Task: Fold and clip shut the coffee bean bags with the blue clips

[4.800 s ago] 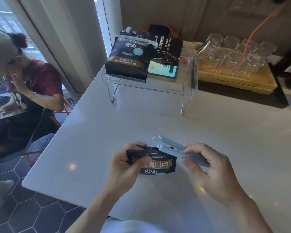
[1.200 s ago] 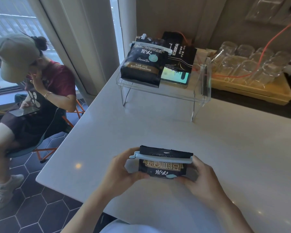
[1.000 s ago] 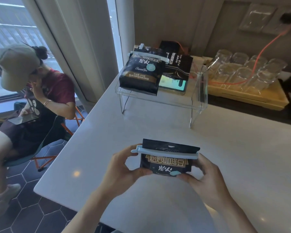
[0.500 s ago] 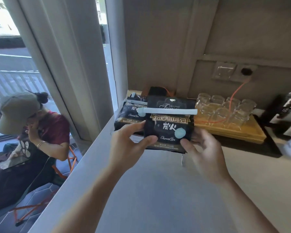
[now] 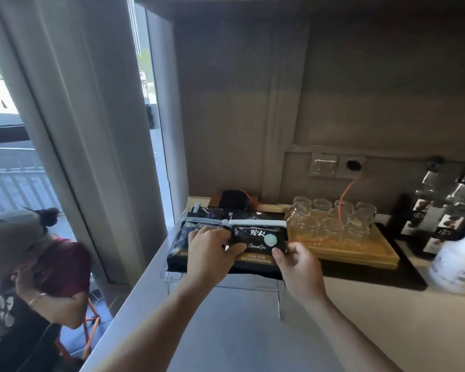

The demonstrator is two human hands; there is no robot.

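Observation:
A black coffee bean bag (image 5: 258, 241) with a pale blue clip (image 5: 257, 223) across its folded top lies on the clear acrylic riser (image 5: 169, 275) at the far end of the counter. My left hand (image 5: 211, 253) grips its left side and my right hand (image 5: 297, 261) holds its lower right corner. To its left sits a second black bag (image 5: 181, 237), also clipped shut with a blue clip (image 5: 202, 219), partly hidden by my left hand. More dark packaging (image 5: 232, 201) stands behind.
A wooden tray (image 5: 373, 257) of several upturned glasses stands right of the riser. Bottles (image 5: 446, 210) and a white jug (image 5: 459, 264) are at the far right. An orange cable (image 5: 345, 193) runs from the wall socket. A seated person in a cap (image 5: 8, 237) is left of the counter.
The open clip was closed over the bag's folded top near the counter's front. Both hands then carried the clipped bag forward and lowered it onto the riser beside the other bag.

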